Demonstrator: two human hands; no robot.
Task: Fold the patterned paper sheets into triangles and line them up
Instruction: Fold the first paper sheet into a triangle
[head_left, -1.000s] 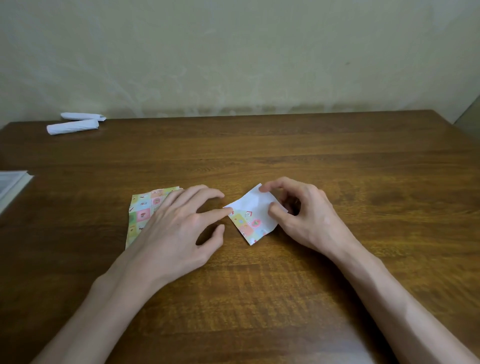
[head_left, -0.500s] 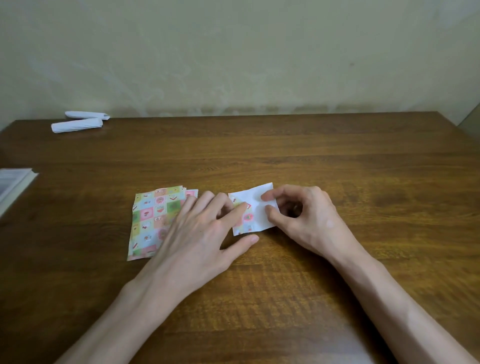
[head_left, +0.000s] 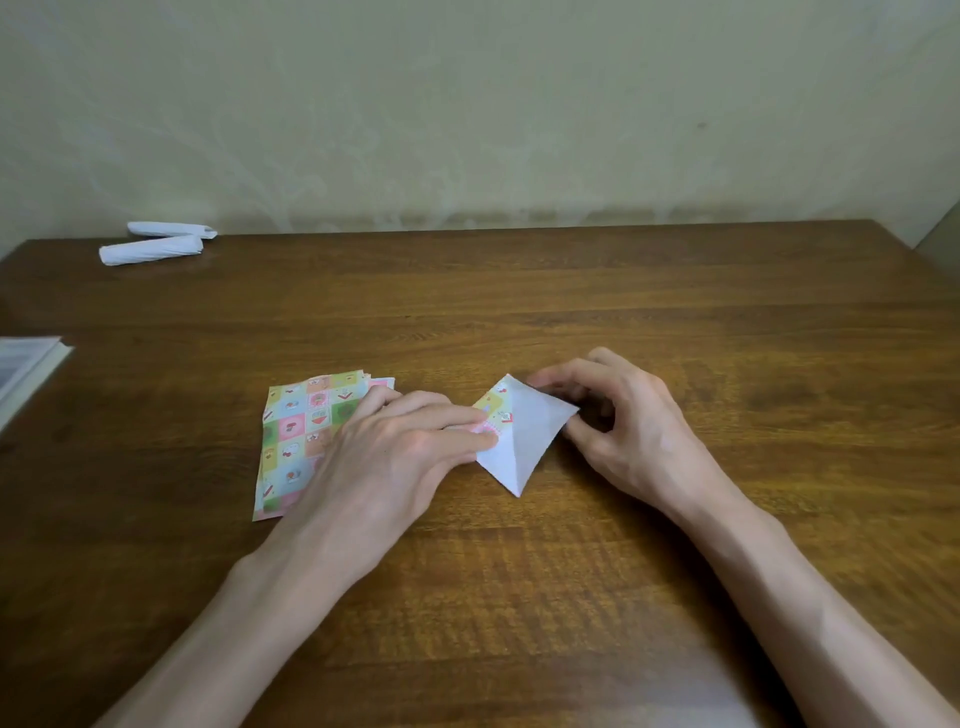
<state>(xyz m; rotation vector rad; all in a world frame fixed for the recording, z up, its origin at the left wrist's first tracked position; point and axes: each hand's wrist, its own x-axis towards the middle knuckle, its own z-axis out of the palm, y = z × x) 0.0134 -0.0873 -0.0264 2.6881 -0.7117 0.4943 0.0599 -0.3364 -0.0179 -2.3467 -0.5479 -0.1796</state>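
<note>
– Slippage worries us: our left hand (head_left: 395, 452) lies flat, fingers straight, pinning the half-folded sheet (head_left: 524, 436) on the table (head_left: 675, 312), just right of the stack (head_left: 301, 431).
– And our right hand (head_left: 634, 431) pinches the flap's corner. If we crease before the corners meet, we get a crooked triangle, or the pinned half skids.

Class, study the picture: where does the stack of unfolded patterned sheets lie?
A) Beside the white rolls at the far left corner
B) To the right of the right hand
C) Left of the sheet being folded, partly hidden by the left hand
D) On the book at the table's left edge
C: the patterned stack lies left of the sheet being folded, with the left hand covering its right part.
</note>
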